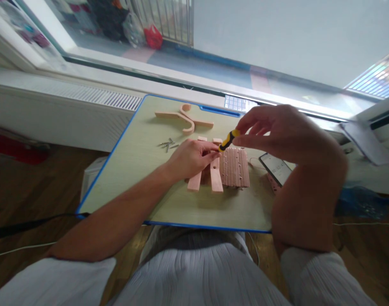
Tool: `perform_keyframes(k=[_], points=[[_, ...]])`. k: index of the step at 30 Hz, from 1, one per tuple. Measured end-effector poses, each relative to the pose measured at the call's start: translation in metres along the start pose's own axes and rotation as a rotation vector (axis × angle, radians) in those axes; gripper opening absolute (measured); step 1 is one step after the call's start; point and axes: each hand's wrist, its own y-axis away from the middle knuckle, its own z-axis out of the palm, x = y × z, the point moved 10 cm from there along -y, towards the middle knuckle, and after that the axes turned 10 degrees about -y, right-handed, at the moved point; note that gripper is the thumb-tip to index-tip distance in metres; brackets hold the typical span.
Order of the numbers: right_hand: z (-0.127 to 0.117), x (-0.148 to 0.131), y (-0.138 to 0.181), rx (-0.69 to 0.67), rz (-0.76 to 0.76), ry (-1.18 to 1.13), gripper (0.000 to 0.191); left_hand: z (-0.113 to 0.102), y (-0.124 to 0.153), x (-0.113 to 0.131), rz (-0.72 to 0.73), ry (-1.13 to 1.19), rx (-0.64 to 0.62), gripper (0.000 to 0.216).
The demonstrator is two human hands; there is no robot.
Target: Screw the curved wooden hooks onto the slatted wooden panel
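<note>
In the head view my right hand point(264, 129) pinches the end of a yellow and black screwdriver point(228, 141), which slants down and left. Its lower end meets the fingertips of my left hand point(194, 157); those fingers are drawn together over pale wooden strips. Whatever they pinch is hidden. Two wooden strips point(216, 178) poke out below the left hand, and one shows a dark hole. To their right lies a ribbed brown board point(235, 168) with small dots along its ridges. Several metal screws point(167, 144) are scattered left of the hand.
Two curved wooden pieces point(188, 120) lie at the back of the blue-edged table point(124, 178). A phone point(276, 167) showing a timer rests near my right forearm. A radiator point(70, 93) and window stand beyond the table.
</note>
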Motion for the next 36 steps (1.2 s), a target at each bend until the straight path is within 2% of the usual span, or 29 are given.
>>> perform_keyframes(k=[4, 8, 11, 14, 21, 27, 36], points=[[-0.012, -0.006, 0.009, 0.019, -0.048, -0.178, 0.028, 0.000, 0.000, 0.001, -0.013, -0.022, -0.019, 0.025], [-0.002, -0.009, 0.004, -0.028, -0.092, -0.095, 0.026, 0.000, 0.000, 0.001, -0.014, -0.006, -0.022, 0.026], [0.004, -0.004, -0.006, 0.012, -0.084, -0.045, 0.018, 0.002, -0.002, 0.000, -0.019, -0.002, -0.021, 0.027], [0.004, -0.001, -0.012, 0.064, -0.090, -0.017, 0.019, 0.002, -0.002, 0.000, -0.013, -0.001, -0.021, 0.028], [0.009, 0.000, -0.014, 0.059, -0.057, -0.002, 0.015, 0.002, -0.001, 0.002, -0.014, -0.021, -0.024, 0.030], [0.009, 0.001, -0.018, 0.106, -0.020, 0.123, 0.032, 0.004, -0.002, -0.002, -0.033, 0.082, -0.044, 0.032], [0.010, 0.001, -0.021, 0.130, -0.010, 0.165, 0.039, 0.000, 0.001, -0.007, -0.068, 0.069, 0.009, 0.028]])
